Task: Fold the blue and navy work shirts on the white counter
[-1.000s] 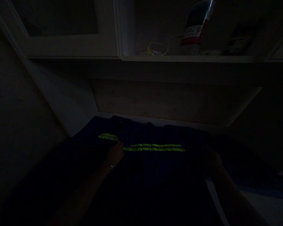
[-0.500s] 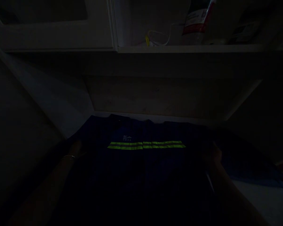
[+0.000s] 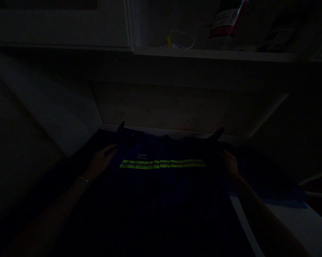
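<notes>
Left hand (image 3: 99,162), fingers spread, on shirt (image 3: 161,185) left shoulder; right hand (image 3: 229,162) opposite, grip too dark to judge; probably squaring it.

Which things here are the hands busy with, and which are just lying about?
In use: dark blue garment with yellow-green reflective stripes, left hand and right hand at its two sides.
Lying about: white cable and red-and-white labelled container on the shelf above.
</notes>
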`<state>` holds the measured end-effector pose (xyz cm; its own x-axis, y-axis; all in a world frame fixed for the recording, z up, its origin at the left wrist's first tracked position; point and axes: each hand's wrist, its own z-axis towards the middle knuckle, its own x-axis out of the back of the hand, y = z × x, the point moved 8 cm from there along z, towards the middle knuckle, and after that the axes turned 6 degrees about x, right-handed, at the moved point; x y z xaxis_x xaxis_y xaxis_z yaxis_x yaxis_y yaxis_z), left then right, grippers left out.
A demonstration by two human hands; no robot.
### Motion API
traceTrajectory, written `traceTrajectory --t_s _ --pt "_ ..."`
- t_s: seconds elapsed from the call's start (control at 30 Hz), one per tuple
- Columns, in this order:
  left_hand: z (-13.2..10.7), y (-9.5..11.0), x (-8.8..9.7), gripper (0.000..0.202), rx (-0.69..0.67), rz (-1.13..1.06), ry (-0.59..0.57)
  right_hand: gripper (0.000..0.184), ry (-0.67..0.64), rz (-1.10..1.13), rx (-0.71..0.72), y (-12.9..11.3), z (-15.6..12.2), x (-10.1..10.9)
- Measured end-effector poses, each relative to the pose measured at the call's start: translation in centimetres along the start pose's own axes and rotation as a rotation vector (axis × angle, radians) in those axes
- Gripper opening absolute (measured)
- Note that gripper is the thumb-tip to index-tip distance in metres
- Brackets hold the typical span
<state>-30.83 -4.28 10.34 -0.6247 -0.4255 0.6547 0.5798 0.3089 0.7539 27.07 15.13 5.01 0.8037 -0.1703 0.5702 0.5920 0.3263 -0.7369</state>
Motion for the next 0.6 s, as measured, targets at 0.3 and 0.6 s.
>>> traceTrajectory --t_s 0.3,0.6 --pt "-4.6 3.9 -9.4 0.057 -0.126 0.141 -0.51 0.045 -0.662 0.11 0.081 -7.2 -4.7 -7.9" --pt "0.1 4.0 -16.2 0.058 -0.367 0.604 -0.057 0.055 -0.372 -0.602 0.19 -5.0 0.8 -12.4"
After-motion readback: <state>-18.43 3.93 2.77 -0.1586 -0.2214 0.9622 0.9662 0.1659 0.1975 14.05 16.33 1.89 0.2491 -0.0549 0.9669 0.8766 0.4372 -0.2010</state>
